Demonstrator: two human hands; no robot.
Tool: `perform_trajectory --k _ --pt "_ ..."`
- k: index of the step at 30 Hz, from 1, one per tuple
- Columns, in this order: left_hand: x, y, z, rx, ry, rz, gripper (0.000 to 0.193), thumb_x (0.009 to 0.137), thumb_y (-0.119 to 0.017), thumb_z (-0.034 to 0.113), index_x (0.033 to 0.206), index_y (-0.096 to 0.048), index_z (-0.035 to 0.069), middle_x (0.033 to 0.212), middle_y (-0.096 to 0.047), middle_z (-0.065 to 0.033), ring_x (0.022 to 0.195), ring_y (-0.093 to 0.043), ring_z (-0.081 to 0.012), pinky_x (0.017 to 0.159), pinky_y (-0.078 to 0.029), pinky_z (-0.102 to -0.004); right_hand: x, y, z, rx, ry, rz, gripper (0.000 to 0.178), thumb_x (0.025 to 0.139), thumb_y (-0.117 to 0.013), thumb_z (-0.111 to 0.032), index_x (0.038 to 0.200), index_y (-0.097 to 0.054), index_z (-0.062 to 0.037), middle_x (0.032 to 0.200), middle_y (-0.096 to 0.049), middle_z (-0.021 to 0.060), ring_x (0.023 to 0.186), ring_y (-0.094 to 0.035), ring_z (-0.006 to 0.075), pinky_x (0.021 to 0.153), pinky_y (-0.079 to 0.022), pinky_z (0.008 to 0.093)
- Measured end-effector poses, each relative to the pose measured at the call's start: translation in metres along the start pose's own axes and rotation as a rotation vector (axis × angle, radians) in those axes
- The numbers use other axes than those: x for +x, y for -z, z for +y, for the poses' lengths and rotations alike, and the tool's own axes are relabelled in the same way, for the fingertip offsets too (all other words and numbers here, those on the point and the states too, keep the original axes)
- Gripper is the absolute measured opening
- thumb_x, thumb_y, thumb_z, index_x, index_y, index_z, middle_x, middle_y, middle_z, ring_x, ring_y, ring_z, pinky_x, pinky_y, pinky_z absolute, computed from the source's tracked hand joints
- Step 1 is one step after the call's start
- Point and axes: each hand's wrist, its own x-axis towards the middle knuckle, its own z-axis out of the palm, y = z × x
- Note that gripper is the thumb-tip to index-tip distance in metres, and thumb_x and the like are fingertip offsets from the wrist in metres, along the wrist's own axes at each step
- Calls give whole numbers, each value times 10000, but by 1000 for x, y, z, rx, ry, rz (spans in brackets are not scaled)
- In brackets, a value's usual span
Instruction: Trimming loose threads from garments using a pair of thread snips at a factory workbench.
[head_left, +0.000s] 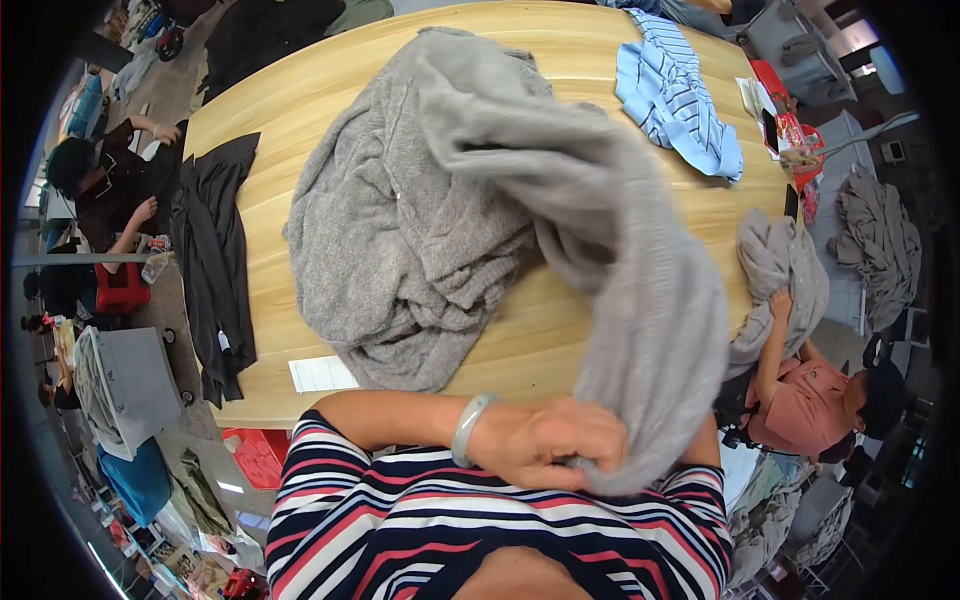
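A large heap of grey knitwear (370,220) lies bunched on the wooden table (270,375) in front of me. From its top a long, loose stretch of grey knit (655,300), blurred by motion, arches to the right and down toward my chest. My left hand (570,437), with a pale bangle (470,430) at its wrist, is closed on the lower end of this stretch. The raised cloth covers my right hand; only part of my right arm (706,440) shows beside it, so its fingers are hidden.
A white paper slip (322,375) lies near the heap. Dark trousers (215,260) hang over the left edge, and a blue striped garment (680,100) lies far right. Co-workers sit at left and right; the right one (810,400) handles grey knitwear. A red stool (258,455) stands at near left.
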Motion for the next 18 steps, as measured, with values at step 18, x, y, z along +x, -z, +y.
perform_trajectory --k 18 --pt "-116 110 -148 1612 981 359 605 659 -682 141 1238 -509 111 1179 -523 -180 1054 -505 -332 863 -410 -427 35 68 139 517 -870 504 185 849 -601 -205 885 -555 -30 695 -577 61 530 -617 205 434 -497 330"
